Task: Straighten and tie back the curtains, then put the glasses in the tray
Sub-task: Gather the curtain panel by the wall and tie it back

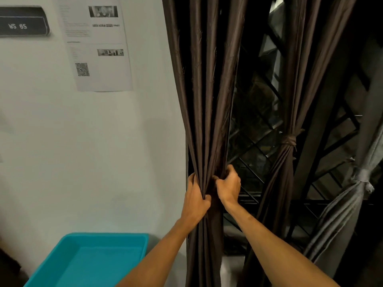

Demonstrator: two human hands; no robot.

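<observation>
Head view: white wall (83,152) with a printed sheet (99,48); dark window grille (255,141) behind the drapes. Teal plastic tray (107,237) at lower left, against the wall. My left hand (195,198) and right hand (228,185) both grip the glossy, pleated brown curtain (204,100), bunching it. The neighbouring curtain (288,172) hangs knotted at mid-height.

White wall (83,152) on the left, printed sheet (97,44) taped up on it with a QR code (83,69) near the bottom. Black sign (23,22) reading WS 05 just left of that. Diamond-pattern window grille (255,141) over on the right, dark behind.
</observation>
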